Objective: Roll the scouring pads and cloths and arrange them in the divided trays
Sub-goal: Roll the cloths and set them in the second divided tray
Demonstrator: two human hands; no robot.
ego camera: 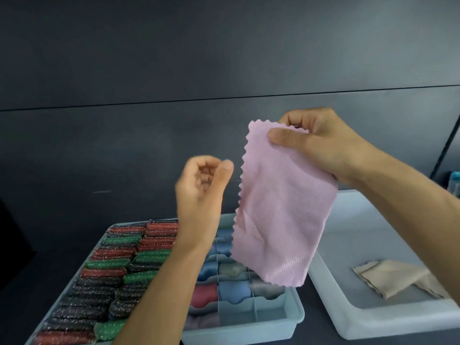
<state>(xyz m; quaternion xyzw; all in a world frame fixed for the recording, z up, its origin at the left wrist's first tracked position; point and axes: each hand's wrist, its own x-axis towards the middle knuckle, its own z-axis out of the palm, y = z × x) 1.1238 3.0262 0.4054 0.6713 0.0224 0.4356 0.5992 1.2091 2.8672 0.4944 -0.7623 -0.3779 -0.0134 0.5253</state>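
On the head camera I count one pink cloth (281,207), hanging in the air above the trays. The right hand (321,143) pinches its top corner. The left hand (201,185) is just beside it, fingers curled on nothing. Below stand two divided trays: one (119,224) packed with rolled scouring pads (109,265), and one (249,327) with rolled cloths (234,290). One beige cloth (398,280) lies in one white tub (348,327). All rest on a dark counter (316,334) against a dark wall (149,58).

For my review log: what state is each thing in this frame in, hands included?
pink cloth, unrolled, hanging from the right hand.
right hand, pinching the pink cloth's top edge.
left hand, fingers curled, holding nothing.
scouring pads, rolled, packed in rows.
divided tray, most compartments hold rolled cloths; near-right ones empty.
beige cloth, unrolled, lying in the white bin.
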